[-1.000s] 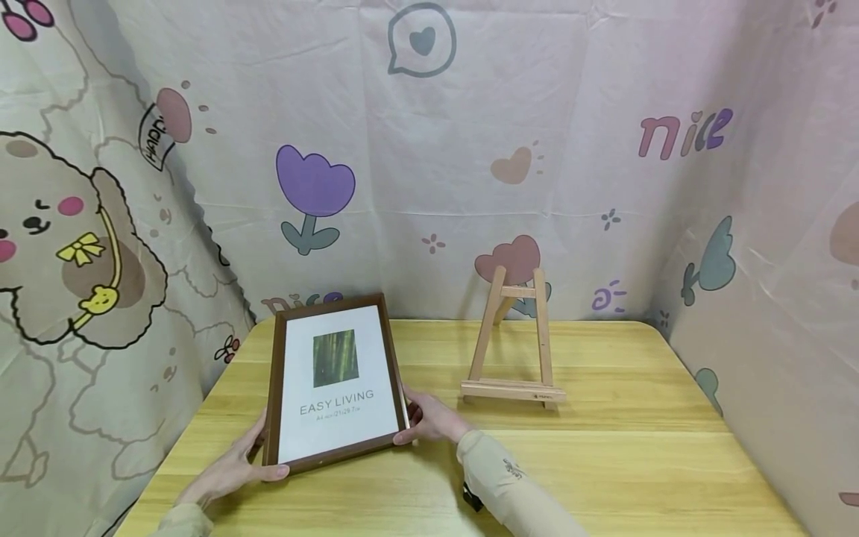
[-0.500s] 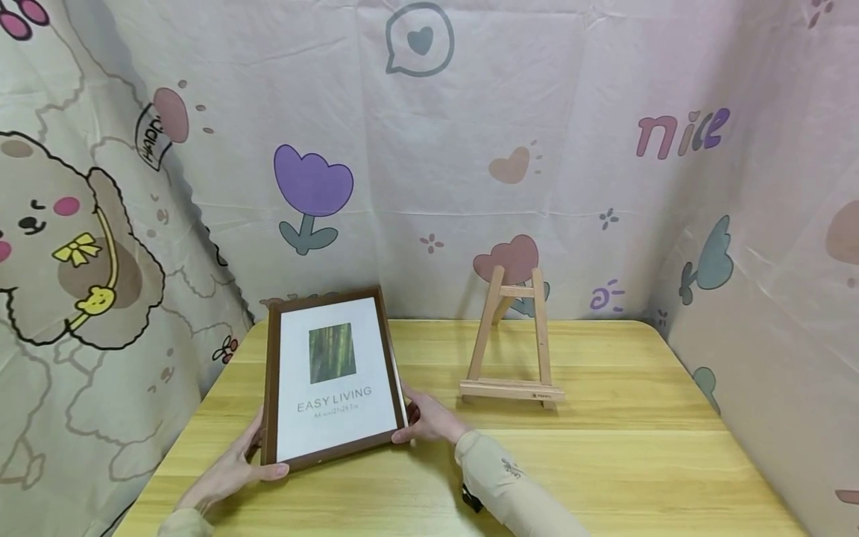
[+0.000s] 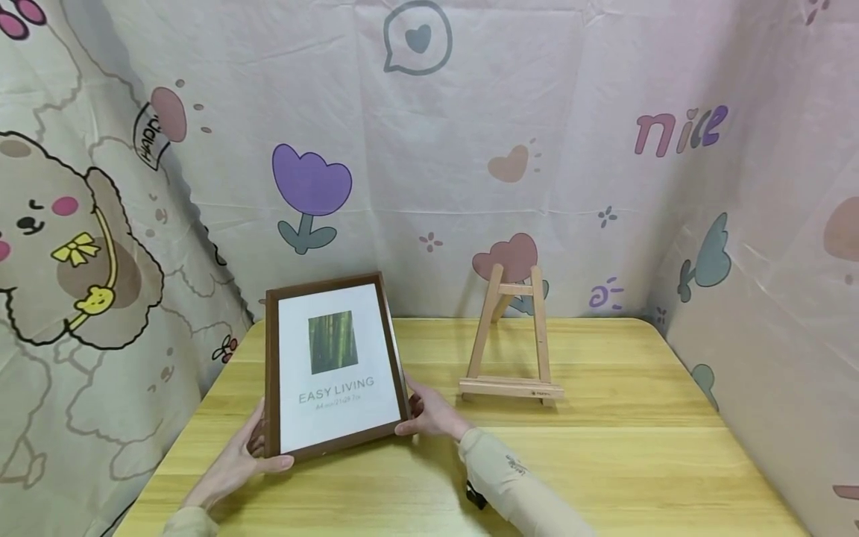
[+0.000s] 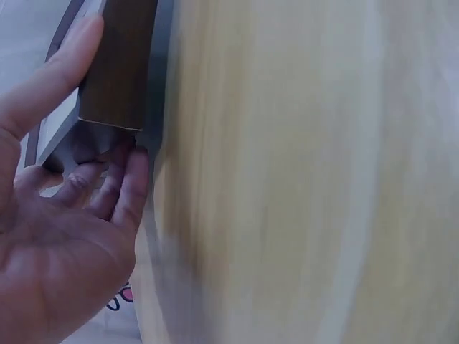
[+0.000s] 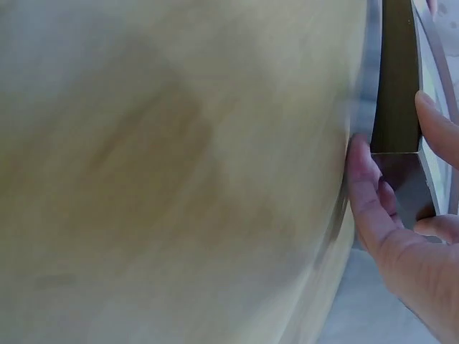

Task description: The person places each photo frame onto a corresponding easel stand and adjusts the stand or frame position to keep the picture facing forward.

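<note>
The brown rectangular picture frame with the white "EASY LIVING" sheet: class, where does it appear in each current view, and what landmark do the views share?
Head: the brown rectangular picture frame is left of centre, lower half.
Left wrist: upper left, only partly shown, held by the left hand.
Right wrist: upper right, only partly shown, held by the right hand.
Shared landmark: the yellow wood-grained tabletop.

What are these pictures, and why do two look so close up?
There's no machine here, just a person's left hand and right hand. The wide picture comes from a camera worn on the head, looking forward and down. The two close ones come from cameras on the wrists, so they sit right beside the work. Both hands hold a brown picture frame near its lower corners. A wooden easel stands on the table, to the right of the frame.
</note>
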{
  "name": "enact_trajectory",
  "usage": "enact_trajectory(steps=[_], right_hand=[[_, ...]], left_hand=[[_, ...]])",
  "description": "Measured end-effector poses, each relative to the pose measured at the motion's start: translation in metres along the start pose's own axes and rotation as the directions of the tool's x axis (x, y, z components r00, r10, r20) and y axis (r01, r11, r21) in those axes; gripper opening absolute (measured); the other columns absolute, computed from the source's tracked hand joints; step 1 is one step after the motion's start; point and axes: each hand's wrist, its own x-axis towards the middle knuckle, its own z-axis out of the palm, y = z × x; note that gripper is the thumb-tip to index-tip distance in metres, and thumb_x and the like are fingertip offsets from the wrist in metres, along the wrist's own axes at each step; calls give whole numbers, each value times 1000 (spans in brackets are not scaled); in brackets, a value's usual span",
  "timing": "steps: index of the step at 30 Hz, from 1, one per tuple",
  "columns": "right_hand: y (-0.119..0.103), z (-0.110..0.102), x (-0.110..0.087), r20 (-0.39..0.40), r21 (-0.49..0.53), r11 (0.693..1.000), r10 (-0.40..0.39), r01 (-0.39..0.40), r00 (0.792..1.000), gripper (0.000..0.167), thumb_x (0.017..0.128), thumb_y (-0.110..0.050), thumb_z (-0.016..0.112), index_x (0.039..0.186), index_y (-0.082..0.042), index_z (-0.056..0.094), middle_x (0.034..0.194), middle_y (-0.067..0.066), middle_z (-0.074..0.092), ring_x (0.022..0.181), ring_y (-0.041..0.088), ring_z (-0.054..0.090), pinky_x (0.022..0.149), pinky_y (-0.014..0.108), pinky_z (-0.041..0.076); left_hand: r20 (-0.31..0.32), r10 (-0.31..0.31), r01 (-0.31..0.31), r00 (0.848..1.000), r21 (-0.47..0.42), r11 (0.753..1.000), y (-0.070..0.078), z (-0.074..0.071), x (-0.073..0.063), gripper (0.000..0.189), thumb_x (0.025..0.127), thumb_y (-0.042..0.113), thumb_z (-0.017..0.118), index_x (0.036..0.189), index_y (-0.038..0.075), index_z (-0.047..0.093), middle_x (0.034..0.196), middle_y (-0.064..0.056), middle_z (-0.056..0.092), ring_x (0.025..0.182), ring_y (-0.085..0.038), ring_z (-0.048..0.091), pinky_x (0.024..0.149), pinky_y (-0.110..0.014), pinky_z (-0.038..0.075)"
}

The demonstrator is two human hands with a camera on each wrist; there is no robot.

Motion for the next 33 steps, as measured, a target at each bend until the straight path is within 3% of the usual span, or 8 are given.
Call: enact_trajectory(steps=[6,11,19,25,33], right_hand=[[5,-5,-1,-33,13,1000,-25,25,999,108,77,-11,86,161,-10,19,103,13,63,74,12,59,66,20,53],[4,-10,-4,-54,7,999,-40,41,998,108,78,-11,86,162,-9,18,110,15,60,72,14,60,66,19,54],[5,-18,-7,-86,13,997,-81,82,993,107,80,-12,84,163,-12,15,114,14,57,81,14,60,70,19,56],[1,-26,-8,-120,12,995,-98,100,988,107,80,-13,84,163,-14,16,117,15,58,88,16,62,73,22,59],[-3,-37,-12,-149,72,991,-101,113,984,104,80,-10,83,162,-16,19,119,20,56,91,23,62,76,27,60]], left_hand=[[-23,37,-39,999,-97,995,4,5,7,129,80,14,84,160,29,-16,160,-34,21,138,-60,38,108,-46,51],[-44,65,-69,997,-111,991,10,6,9,128,80,12,84,161,30,-14,160,-34,21,136,-61,39,102,-32,56],[-87,73,-77,994,-43,996,23,8,10,132,79,17,86,159,30,-18,160,-39,13,136,-67,32,109,-58,43],[-122,109,-114,987,-36,993,31,8,12,132,78,15,87,160,27,-16,159,-41,14,135,-68,32,109,-61,41],[-141,93,-97,986,-22,995,45,9,12,134,77,19,88,160,33,-17,161,-41,4,138,-70,24,111,-67,37]])
